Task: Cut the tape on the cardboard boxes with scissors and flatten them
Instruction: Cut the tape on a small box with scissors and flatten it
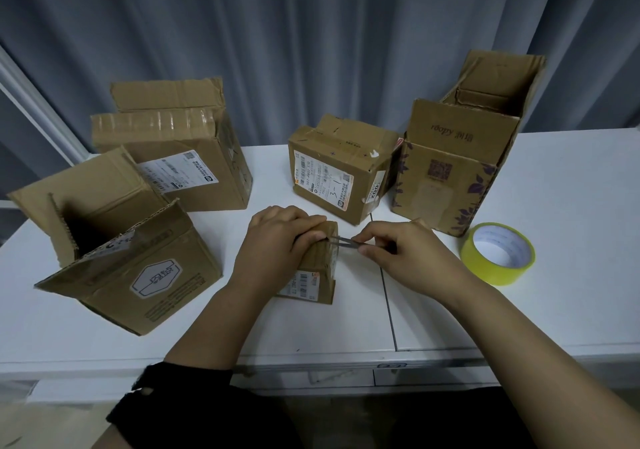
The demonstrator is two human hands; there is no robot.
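A small cardboard box (317, 272) stands on the white table (450, 320) in front of me. My left hand (273, 244) grips its top, fingers curled over the upper edge. My right hand (405, 254) pinches a pair of thin metal scissors (341, 241). Their tips touch the box's upper right side, near my left fingertips. The handles are hidden inside my right hand.
Around the small box stand an open box (138, 272) at the left, a taped box (180, 157) at the back left, a labelled box (339, 174) behind centre and a tall open box (460, 157) at the right. A yellow tape roll (498, 254) lies at the right.
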